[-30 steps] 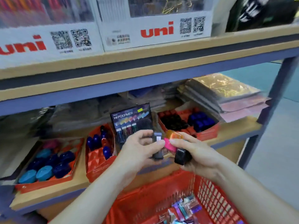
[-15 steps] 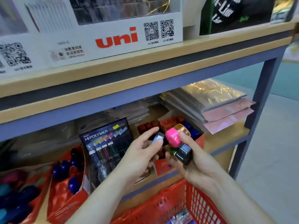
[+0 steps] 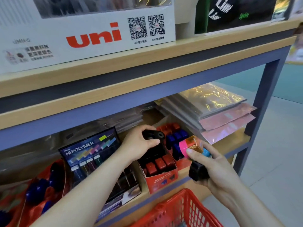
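My left hand grips a black pencil sharpener just above a red display box on the lower shelf. That box holds rows of black, red and blue sharpeners. My right hand is in front of the shelf edge and holds a bunch of small sharpeners: a pink and orange one on top, a light blue one beside it and a black one below.
A dark HI-POLYMER lead display stands left of the box. Red trays with blue items lie further left. Foil packets are stacked at the right. A red basket hangs below. White uni boxes sit on the upper shelf.
My left hand has moved forward into the red box and now grips a black sharpener. My right hand dropped slightly with its bunch. The view shifted right.
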`<action>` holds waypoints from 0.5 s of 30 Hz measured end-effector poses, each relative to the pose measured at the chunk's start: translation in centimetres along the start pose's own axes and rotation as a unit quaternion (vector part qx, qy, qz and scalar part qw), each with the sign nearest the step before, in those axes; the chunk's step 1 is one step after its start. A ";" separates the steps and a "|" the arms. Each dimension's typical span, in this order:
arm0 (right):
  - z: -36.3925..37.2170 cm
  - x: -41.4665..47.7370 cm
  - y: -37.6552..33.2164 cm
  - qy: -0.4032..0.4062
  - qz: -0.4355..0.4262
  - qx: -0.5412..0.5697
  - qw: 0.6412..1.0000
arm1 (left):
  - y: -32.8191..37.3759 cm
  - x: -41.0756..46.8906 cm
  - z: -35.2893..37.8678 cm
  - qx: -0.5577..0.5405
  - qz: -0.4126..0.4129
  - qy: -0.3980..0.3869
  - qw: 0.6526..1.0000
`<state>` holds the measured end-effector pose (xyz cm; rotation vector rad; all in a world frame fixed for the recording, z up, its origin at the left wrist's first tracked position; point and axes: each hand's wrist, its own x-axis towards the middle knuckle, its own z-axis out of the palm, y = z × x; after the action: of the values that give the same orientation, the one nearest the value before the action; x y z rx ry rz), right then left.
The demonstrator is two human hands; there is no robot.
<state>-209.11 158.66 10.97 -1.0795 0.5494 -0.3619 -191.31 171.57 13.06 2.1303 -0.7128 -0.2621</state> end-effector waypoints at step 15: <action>-2.6 2.0 -0.2 -0.074 -0.066 -0.069 0.993 | -1.7 7.2 4.0 0.128 0.049 -0.061 0.989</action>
<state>-209.05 155.67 9.71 -1.2698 0.3763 -0.3597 -186.44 165.57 9.71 2.3267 -0.9652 -0.2613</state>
